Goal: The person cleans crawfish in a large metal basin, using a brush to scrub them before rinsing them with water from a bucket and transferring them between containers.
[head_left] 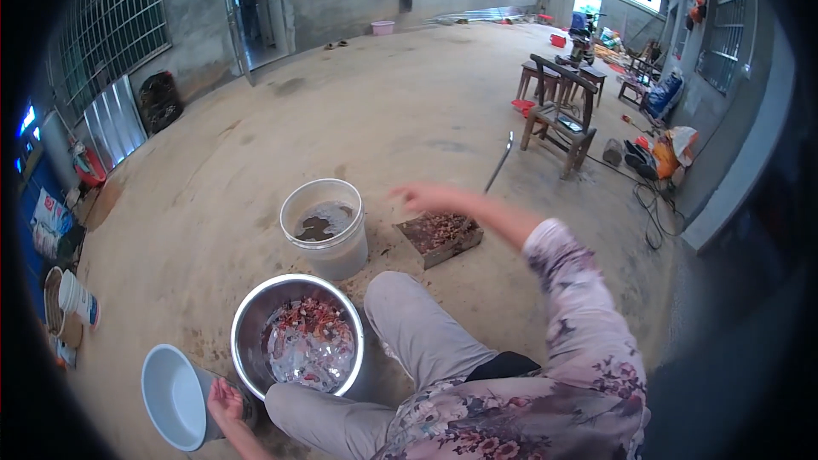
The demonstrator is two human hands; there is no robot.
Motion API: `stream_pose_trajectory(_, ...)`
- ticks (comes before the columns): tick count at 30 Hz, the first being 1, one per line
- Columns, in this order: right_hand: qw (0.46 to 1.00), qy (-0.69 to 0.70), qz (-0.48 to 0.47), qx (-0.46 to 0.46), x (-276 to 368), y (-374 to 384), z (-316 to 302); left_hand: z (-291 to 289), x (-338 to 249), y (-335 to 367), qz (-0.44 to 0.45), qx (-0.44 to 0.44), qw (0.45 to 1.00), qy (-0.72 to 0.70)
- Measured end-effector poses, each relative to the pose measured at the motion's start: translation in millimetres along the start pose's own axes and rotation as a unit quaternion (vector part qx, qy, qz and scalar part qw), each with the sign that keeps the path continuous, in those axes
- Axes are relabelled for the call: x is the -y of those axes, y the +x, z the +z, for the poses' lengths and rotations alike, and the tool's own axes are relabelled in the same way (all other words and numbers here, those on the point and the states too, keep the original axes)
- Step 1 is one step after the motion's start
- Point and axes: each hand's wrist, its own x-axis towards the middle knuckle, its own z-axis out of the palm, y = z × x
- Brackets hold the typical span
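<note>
The right hand (426, 198) is hovering, blurred, above the dustpan's (453, 252) far edge, its grip impossible to tell. The left hand (225, 399) is curling loosely near the blue tub's (175, 396) right edge. Reddish scraps (313, 317) are lying toward the steel basin's (237, 332) far edge. Sorting seems to be underway, the next move probably calling for clearing the white bucket's (341, 261) rim

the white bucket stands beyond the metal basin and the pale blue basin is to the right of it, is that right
The side is wrong: the head view shows the pale blue basin to the left of the metal basin. The white bucket does stand beyond the metal basin.
</note>
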Motion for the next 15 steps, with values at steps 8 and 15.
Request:
stream_pose_trajectory(8, 0.887, -0.116, 0.255, -0.366, -65, -78, -289, 36, -49, 5, 0.049, 0.127, 0.989, -0.051)
stream_pose_trajectory(15, 0.932, 0.073, 0.106, -0.339, -51, -1, -228, 185, -36, -88, 0.094, 0.112, 0.989, 0.026)
